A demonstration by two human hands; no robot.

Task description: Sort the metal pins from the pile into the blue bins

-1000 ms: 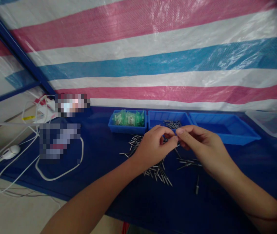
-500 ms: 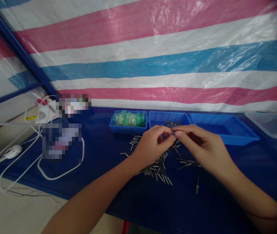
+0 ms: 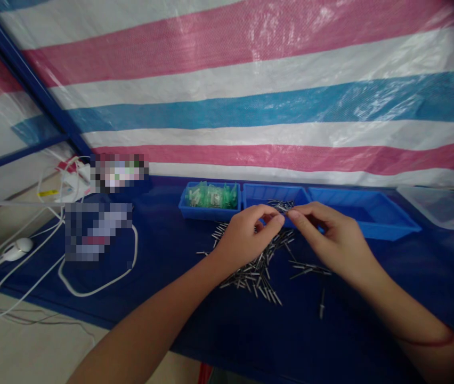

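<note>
Over the heap of blind rivets [image 3: 261, 272], my left hand [image 3: 246, 234] and my right hand [image 3: 326, 229] meet fingertip to fingertip. Thumb and forefinger are pinched together on each hand. A thin metal piece, seemingly a blind rivet, sits between the two pinches, mostly hidden by the fingers. Just behind the fingertips, more rivets [image 3: 281, 205] lie in the middle blue bin [image 3: 257, 193]. A few rivets [image 3: 309, 268] lie apart under my right hand, and a single rivet [image 3: 322, 305] lies nearer the front.
Left of the middle bin stands a blue bin [image 3: 211, 214] with green plastic packets. To the right are a larger blue bin [image 3: 387, 229] and a clear plastic lid or tray [image 3: 443, 208]. White cables [image 3: 77, 292] and blurred items occupy the left. A striped sheet [image 3: 251, 117] hangs behind.
My fingertips have drawn slightly apart, the right hand tilting a little. The view has shifted slightly; the rivet heap looks unchanged.
</note>
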